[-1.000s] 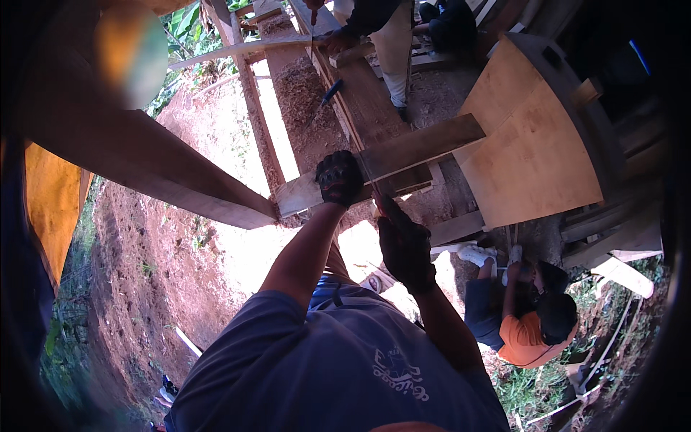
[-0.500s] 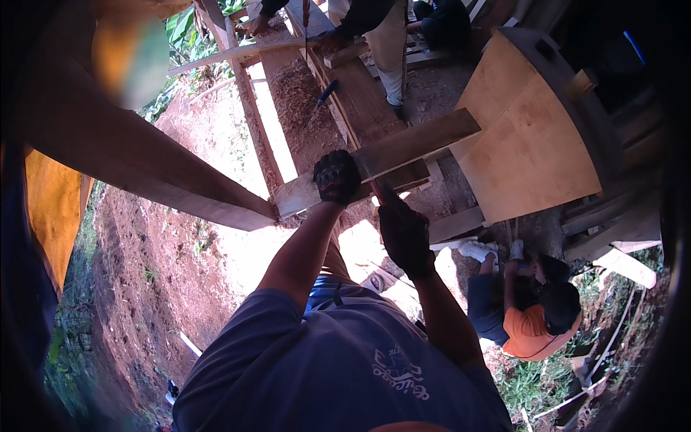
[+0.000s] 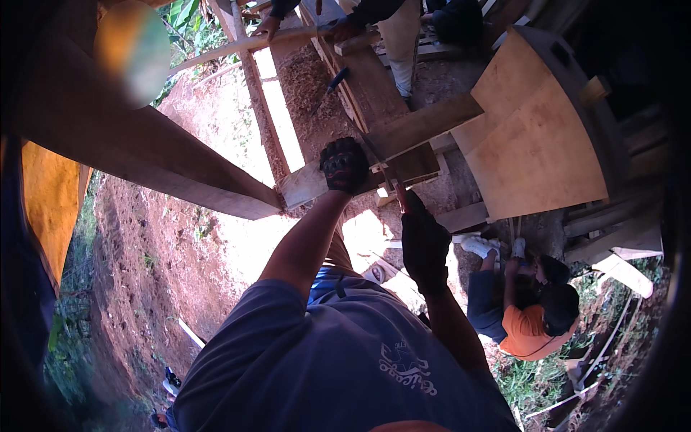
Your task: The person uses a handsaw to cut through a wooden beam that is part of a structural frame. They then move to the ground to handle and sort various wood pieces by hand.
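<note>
A long wooden board (image 3: 435, 127) lies crosswise in front of me. My left hand (image 3: 343, 165), in a black glove, is closed over the board near its left part; the fingertips are partly hidden. Just right of it, a handsaw (image 3: 376, 153) with a narrow dark blade crosses the board. The saw's reddish handle end shows at my right hand (image 3: 426, 248), also gloved in black and closed around it, on the near side of the board.
A thick beam (image 3: 187, 173) slants in from the left. A plywood sheet (image 3: 536, 137) stands at right. Sawdust (image 3: 306, 83) and a blue-handled tool (image 3: 338, 78) lie beyond the board. Another person's hand (image 3: 269, 27) rests on wood ahead; someone in orange (image 3: 533, 331) sits at lower right.
My right hand has drawn back toward me and slightly right with the saw, and more of the blade shows. My left hand stays on the board; the whole view has shifted a little.
</note>
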{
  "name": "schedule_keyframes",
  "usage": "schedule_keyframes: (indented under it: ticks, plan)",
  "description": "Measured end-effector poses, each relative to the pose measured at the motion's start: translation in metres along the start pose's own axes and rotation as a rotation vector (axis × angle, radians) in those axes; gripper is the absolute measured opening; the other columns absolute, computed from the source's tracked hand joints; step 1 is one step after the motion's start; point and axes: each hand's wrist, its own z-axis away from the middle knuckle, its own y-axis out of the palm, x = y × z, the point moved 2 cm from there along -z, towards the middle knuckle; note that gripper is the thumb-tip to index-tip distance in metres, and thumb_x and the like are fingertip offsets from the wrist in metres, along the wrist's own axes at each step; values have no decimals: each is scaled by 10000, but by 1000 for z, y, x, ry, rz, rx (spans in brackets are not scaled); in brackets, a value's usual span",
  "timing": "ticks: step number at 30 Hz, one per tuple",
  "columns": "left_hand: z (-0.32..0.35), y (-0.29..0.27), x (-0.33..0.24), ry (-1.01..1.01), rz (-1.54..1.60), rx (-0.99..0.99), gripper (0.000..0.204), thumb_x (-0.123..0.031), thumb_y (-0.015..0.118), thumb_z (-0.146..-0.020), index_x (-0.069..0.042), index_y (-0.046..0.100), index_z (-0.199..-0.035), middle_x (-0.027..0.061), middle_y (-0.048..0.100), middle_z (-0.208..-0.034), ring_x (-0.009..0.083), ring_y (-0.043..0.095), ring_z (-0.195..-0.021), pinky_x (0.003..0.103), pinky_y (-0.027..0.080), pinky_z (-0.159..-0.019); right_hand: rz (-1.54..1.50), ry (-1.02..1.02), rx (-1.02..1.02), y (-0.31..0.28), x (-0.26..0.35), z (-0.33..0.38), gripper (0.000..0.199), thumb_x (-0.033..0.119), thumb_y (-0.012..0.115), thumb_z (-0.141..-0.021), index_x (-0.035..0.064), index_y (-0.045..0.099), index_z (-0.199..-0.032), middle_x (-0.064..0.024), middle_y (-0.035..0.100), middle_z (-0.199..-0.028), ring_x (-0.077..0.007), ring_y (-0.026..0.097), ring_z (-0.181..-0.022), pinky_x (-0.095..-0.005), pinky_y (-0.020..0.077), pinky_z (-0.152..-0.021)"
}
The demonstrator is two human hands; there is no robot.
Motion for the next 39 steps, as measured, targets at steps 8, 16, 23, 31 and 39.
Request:
schedule_keyframes:
  ticks: [8,16,23,31,39]
  plan:
    - [-3,-2,0,-54,-84,48,223,-233,622,-924,-74,709,-1053,174,707,-1086,393,668,-1095,562,492,-950,-20,146,140,-24,10,48,384,75,626,-1077,22,672,-1455,-214,746,-1365,-366,767,-1141,-415,612,-915]
    - [2,-7,-9,26,44,120,200,-233,630,-914,-98,731,-1022,176,721,-1067,403,676,-1087,563,501,-959,-25,-63,-11,10,-21,6,387,92,624,-1082,27,665,-1461,-214,763,-1302,-385,775,-1020,-447,605,-826]
    - [-2,-7,3,-81,-76,46,213,-235,636,-913,-91,730,-1039,186,722,-1095,403,679,-1093,566,504,-960,147,-171,0,34,-26,7,134,102,639,-1015,56,711,-1118,-105,690,-1443,-278,753,-800,-394,564,-659]
    - [-7,0,19,-50,-12,53,274,-291,591,-980,-88,736,-1093,186,728,-1127,405,663,-1146,570,496,-979,271,-41,-3,-18,-18,62,64,105,643,-1036,62,680,-1066,-132,655,-1065,-321,656,-776,-473,461,-652]
    - [-26,1,15,-165,-6,91,317,-338,556,-1022,-94,742,-1099,189,733,-1151,410,662,-1150,585,494,-983,115,-65,114,-18,-36,56,605,36,662,-973,99,578,-1568,-182,690,-1465,-312,781,-948,-385,586,-731]
